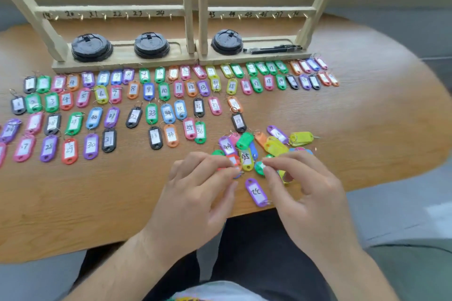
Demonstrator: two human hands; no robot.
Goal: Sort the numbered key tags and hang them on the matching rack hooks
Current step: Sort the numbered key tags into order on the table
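Note:
Several coloured numbered key tags lie in sorted rows (149, 91) across the wooden table (97, 190). An unsorted pile of tags (269, 144) sits near the front edge. My left hand (198, 193) pinches an orange tag (233, 161) at the pile's near side. My right hand (305, 190) pinches a green tag (259, 167) with its fingertips. A purple tag (256, 192) lies alone between my hands. Two wooden racks (193, 7) with numbered hooks stand at the back, their hooks bare in view.
Three black cup lids (91, 47) (151, 45) (227, 41) and a black pen (271, 49) rest on the rack bases. The table's rounded edge curves away on the right; grey floor lies beyond. My dark-trousered legs are under the front edge.

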